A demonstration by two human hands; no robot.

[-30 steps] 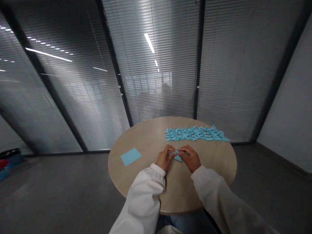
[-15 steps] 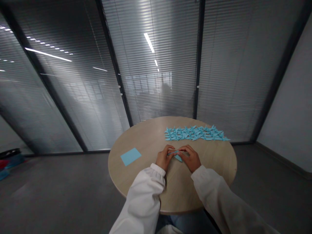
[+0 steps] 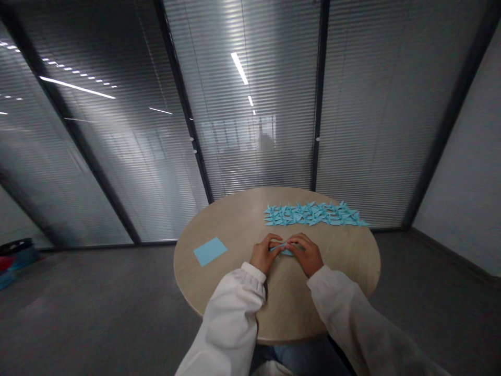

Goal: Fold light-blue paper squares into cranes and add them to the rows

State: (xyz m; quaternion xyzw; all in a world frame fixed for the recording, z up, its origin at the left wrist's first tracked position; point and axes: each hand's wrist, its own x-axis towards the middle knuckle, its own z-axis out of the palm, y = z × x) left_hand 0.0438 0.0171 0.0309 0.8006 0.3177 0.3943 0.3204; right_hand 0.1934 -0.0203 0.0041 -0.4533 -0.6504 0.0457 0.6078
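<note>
My left hand (image 3: 263, 254) and my right hand (image 3: 308, 254) meet over the middle of a round wooden table (image 3: 235, 224). Both pinch a small folded piece of light blue paper (image 3: 286, 251) that lies low on the tabletop between my fingertips. Only a sliver of the paper shows; the rest is hidden by my fingers. Both arms wear white sleeves. Beyond my hands, several folded blue paper figures (image 3: 313, 214) lie in rows near the table's far right edge.
A stack of flat blue square sheets (image 3: 210, 251) lies on the table's left part. Glass walls with closed blinds (image 3: 250, 104) stand behind the table. Grey floor surrounds it. Dark and red objects (image 3: 13, 253) sit on the floor at the far left.
The lower point of the folded paper that stuck out below my fingers has gone flat and mostly out of sight. My hands have barely shifted.
</note>
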